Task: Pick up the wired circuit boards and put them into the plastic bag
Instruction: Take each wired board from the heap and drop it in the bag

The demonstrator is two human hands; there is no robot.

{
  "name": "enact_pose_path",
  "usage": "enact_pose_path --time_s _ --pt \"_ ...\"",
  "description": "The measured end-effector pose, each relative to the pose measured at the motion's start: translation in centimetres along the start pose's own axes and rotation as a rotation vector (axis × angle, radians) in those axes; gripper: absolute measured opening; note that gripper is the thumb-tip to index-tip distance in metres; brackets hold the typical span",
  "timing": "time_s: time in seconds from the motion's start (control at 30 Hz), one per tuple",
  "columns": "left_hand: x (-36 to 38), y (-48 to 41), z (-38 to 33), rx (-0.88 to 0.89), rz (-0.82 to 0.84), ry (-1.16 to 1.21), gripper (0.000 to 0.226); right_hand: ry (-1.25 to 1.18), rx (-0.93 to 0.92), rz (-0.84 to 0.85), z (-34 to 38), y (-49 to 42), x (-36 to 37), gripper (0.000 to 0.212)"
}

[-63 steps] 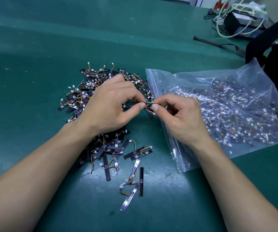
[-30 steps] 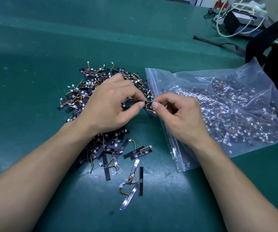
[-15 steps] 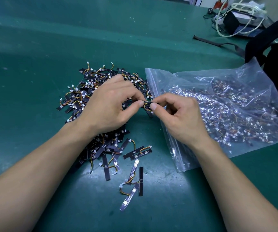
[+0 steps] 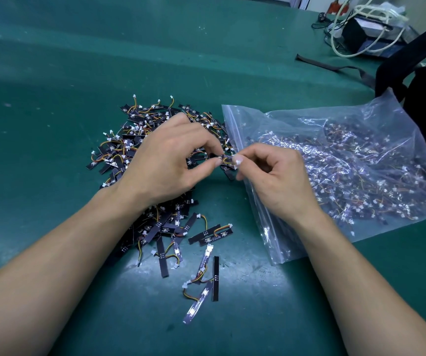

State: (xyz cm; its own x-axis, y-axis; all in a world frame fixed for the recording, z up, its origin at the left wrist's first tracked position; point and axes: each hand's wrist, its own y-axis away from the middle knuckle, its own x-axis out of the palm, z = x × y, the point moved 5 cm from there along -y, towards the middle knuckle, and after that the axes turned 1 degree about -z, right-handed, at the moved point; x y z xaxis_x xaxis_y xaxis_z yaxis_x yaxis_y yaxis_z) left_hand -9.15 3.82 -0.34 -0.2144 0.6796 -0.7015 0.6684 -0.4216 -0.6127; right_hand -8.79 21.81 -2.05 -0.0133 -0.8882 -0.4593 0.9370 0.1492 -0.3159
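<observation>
Fingers of the left hand (image 4: 165, 165) and right hand (image 4: 276, 181) curl, pinching one wired circuit board (image 4: 226, 158) between them.

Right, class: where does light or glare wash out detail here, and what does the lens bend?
Head view: a bright patch bleaches the table beside the nearest wired circuit boards; glare streaks the plastic bag; the wide lens stretches the forearms.

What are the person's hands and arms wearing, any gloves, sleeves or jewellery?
Nothing worn shows. The left hand and right hand are bare: no gloves or rings. Both forearms are uncovered to the frame edge, with no sleeve, watch or wrist strap.
</observation>
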Motion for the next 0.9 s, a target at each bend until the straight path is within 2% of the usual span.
enact_pose_path --time_s 0.13,0.27,0.6,0.9 --pt "0.0 0.04 0.13 -0.015 -0.006 -0.009 0.01 -0.108 0.015 -0.015 -0.15 -0.05 -0.13 0.014" --pt "0.07 0.11 0.18 -0.02 -0.002 -0.009 0.01 -0.018 -0.027 -0.034 -0.18 -0.03 -0.05 0.014" --pt "0.07 0.11 0.27 -0.027 0.004 -0.007 0.01 0.027 -0.081 -0.049 -0.16 -0.05 -0.11 0.004" --pt "0.13 0.18 0.19 -0.035 0.027 0.017 0.011 0.067 -0.115 -0.069 0.32 -0.02 -0.41 0.008"
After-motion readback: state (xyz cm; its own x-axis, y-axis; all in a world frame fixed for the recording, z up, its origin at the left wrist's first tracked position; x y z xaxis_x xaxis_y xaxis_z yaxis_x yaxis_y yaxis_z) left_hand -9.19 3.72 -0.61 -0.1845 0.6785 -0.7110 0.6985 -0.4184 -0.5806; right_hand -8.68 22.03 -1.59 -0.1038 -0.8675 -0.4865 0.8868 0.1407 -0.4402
